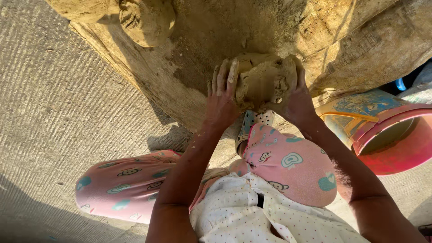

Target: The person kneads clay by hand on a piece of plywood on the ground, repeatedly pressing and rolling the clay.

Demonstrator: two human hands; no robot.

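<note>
- We look down on a grooved concrete floor (58, 103) in low sunlight; a clay-smeared woven sheet (202, 40) is spread over it, and the work happens on that sheet.
- At the top of the sheet sits a rounded clay ball (146, 20), well apart from the hands; to the right a pink bucket (396, 144) stands on the floor, with a blue and yellow container (355, 112) just behind it, both near the right forearm.
- Our knees in pink patterned trousers (288, 164) rise between the arms and hide the near edge of the sheet; a perforated shoe (254, 121) pokes out just below the clay.
- The clay lump (263, 81) lies on the sheet between both hands; its long axis runs roughly left to right across the view; its rough, torn face is turned up toward us.
- The left hand (222, 96) is open, fingers straight and pressed flat against the lump's left side.
- The right hand (297, 96) is curled round the lump's right side, gripping it.
</note>
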